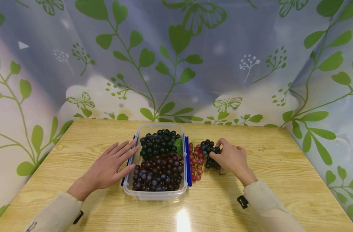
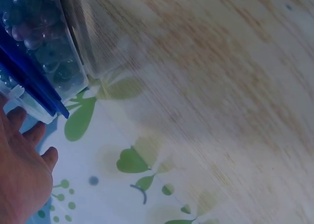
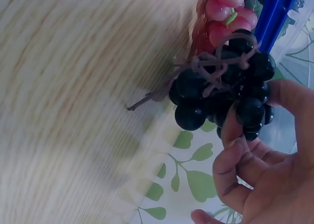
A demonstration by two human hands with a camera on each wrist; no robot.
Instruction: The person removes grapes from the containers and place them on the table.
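A clear plastic box (image 1: 154, 194) with blue side clips holds black grapes (image 1: 157, 145) at the back, dark purple grapes (image 1: 159, 172) in front and a green leaf (image 1: 178, 145). My left hand (image 1: 106, 167), fingers straight, rests its fingertips on the box's left rim; the left wrist view shows this hand (image 2: 24, 170) beside the blue clip (image 2: 34, 79). Right of the box, my right hand (image 1: 231, 158) pinches a small bunch of black grapes (image 1: 208, 148). In the right wrist view, thumb and fingers of the hand (image 3: 270, 170) grip this bunch (image 3: 191, 113), its brown stem showing.
A bunch of red grapes (image 1: 196, 161) lies against the box's right side, between it and the black bunch. The wooden table (image 1: 106, 212) ends at the back against a curtain (image 1: 222, 71) printed with leaves and butterflies, which also hangs at both sides.
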